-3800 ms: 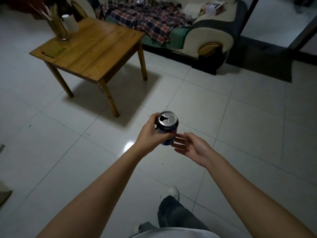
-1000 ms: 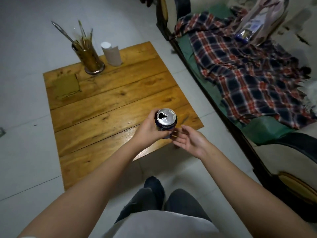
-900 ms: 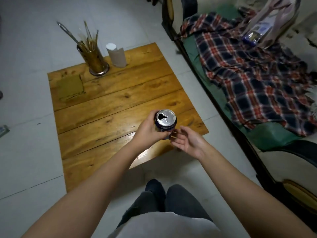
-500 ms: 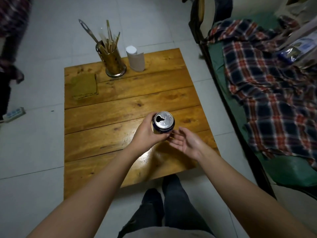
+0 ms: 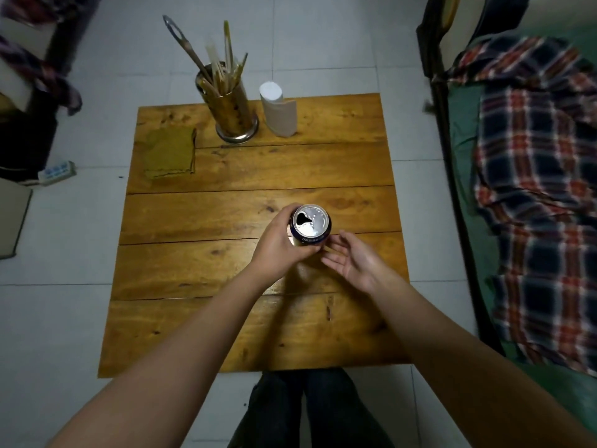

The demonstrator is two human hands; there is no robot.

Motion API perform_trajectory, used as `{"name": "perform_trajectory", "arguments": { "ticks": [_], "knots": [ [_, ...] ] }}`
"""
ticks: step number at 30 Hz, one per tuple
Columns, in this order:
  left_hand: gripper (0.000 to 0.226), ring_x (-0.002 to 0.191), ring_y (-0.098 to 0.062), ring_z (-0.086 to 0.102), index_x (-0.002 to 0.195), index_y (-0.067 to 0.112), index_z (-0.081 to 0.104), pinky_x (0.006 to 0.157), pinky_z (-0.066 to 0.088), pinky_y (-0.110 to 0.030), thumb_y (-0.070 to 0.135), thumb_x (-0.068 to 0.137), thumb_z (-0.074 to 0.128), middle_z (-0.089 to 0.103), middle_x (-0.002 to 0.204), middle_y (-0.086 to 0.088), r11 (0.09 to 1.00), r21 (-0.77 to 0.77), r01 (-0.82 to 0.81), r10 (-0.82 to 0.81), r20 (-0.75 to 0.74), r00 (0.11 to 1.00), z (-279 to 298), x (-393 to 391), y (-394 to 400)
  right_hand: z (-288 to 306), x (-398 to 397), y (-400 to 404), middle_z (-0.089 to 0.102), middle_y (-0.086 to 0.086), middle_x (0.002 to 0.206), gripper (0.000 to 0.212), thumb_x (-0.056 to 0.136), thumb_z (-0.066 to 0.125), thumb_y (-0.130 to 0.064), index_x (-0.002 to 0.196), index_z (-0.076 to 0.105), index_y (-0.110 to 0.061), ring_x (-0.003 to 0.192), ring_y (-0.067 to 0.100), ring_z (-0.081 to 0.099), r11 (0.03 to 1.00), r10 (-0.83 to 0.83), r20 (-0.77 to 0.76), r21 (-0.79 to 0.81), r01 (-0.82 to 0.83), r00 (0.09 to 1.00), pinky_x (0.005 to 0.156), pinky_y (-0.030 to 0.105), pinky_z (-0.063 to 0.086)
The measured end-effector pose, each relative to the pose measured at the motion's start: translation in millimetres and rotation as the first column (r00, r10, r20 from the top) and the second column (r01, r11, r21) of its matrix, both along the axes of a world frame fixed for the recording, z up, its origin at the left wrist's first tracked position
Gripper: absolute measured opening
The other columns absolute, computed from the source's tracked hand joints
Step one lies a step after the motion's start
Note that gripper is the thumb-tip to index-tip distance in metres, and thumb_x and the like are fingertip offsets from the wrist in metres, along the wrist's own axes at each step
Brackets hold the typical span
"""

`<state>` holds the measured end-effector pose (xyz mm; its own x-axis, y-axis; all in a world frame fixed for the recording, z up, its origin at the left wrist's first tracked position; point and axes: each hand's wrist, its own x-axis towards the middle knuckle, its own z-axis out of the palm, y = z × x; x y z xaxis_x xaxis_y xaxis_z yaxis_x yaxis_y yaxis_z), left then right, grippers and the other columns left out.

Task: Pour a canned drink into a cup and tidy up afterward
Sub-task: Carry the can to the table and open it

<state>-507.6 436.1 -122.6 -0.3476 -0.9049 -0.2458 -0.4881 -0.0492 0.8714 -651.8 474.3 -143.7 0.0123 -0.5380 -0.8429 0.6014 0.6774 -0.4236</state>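
Head view: left hand (image 5: 280, 250) curls its fingers round the opened can (image 5: 310, 225) above the table (image 5: 258, 176), right hand (image 5: 353, 261) spread loosely beside it; keep it upright while carrying toward the cup (image 5: 278, 113).

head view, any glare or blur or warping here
Head view: dim, soft light; a bright glint on the silver top of the dark blue can held by the left hand; the wooden table's edges splay from wide-angle warping; the plaid blanket looks soft.

Holder (image 5: 233, 114) left of cup (image 5: 278, 113), table (image 5: 226, 318) far edge; cloth (image 5: 170, 152) further left.
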Motion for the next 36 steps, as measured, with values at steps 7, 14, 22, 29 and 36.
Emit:
{"name": "perform_trajectory", "arguments": {
  "ticks": [7,14,22,29,36],
  "knots": [
    [0.070,0.102,-0.007,0.057,0.120,0.020,0.049,0.090,0.043,-0.020,0.014,0.060,0.084,0.060,0.107,0.010,0.999,0.037,-0.032,0.031,0.036,0.999,-37.0,-1.4,-18.5,-35.0,-0.1,-27.1,0.044,0.018,0.139,0.043,0.098,0.037,-0.024,0.133,0.039,0.002,0.116,0.031,0.051,0.998,0.042,-0.037,0.042,-0.040,0.998,0.086,0.034,0.044],
    [0.068,0.104,-0.006,0.056,0.115,0.031,0.047,0.091,0.043,-0.019,0.014,0.060,0.083,0.058,0.104,0.022,0.992,0.088,-0.093,0.089,0.049,0.995,-73.8,2.0,-29.6,-65.7,2.5,-45.8,0.041,0.018,0.141,0.042,0.099,0.034,-0.022,0.133,0.039,0.002,0.127,0.032,0.044,0.993,0.099,-0.043,0.064,-0.096,0.994,0.099,0.037,0.038],
    [0.070,0.103,-0.005,0.052,0.125,0.014,0.047,0.088,0.039,-0.010,0.005,0.063,0.080,0.055,0.109,0.009,0.990,0.125,-0.060,0.051,0.077,0.996,-88.9,3.2,-29.9,-88.2,8.0,-46.2,0.054,0.010,0.117,0.028,0.097,0.038,-0.022,0.118,0.049,-0.007,0.112,0.027,0.054,0.982,0.156,-0.065,0.115,-0.148,0.986,0.094,0.035,0.042],
    [0.073,0.104,-0.004,0.051,0.128,0.015,0.045,0.082,0.033,0.001,0.007,0.064,0.080,0.055,0.113,0.009,0.986,0.156,-0.051,0.031,0.131,0.991,-94.1,4.4,-24.3,-96.7,8.9,-44.3,0.061,-0.001,0.085,0.017,0.095,0.043,-0.021,0.085,0.055,-0.017,0.077,0.014,0.058,0.980,0.158,-0.088,0.134,-0.145,0.984,0.074,0.027,0.046],
    [0.073,0.109,-0.009,0.054,0.128,0.018,0.045,0.088,0.039,-0.015,0.012,0.064,0.080,0.058,0.121,0.003,0.984,0.177,-0.021,-0.007,0.158,0.987,-98.7,11.2,-16.7,-103.6,9.0,-34.7,0.059,0.001,0.088,0.021,0.097,0.038,-0.017,0.084,0.055,-0.017,0.079,0.013,0.057,0.977,0.197,-0.075,0.103,-0.189,0.978,0.076,0.029,0.047]
  ]
}}
